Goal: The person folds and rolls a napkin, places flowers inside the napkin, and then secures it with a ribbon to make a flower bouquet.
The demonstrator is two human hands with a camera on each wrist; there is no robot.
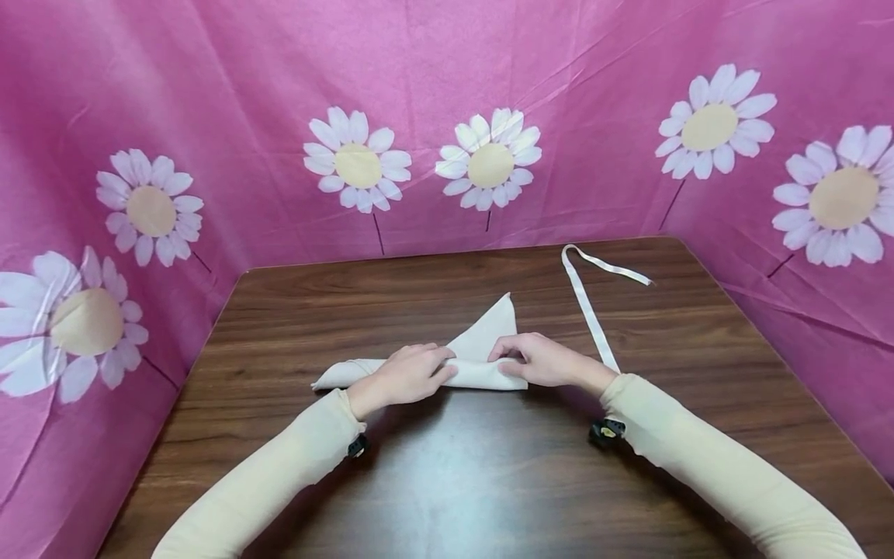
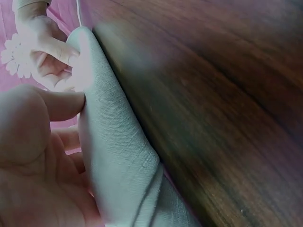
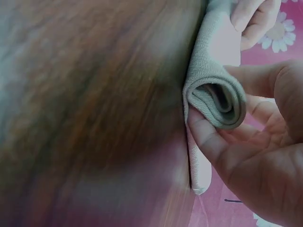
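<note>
A cream cloth [image 1: 482, 375] lies partly rolled on the table, its flat triangular corner pointing away from the person. My left hand [image 1: 408, 374] grips the middle of the roll, with the thumb on the near side and the fingers over the top. At the roll's right end, my right hand [image 1: 543, 359] holds the cloth between thumb and fingers. The right wrist view shows the open end of the roll [image 3: 239, 104], with several layers coiled inside. Seen from the left wrist, the rolled cloth [image 2: 111, 118] runs lengthwise with a fold near its lower end.
A narrow white ribbon [image 1: 587, 303] lies bent on the brown wooden table [image 1: 314, 303], to the right of the cloth; its near end passes behind the right wrist. Pink fabric [image 1: 419, 46] with daisies hangs around the table's back and sides.
</note>
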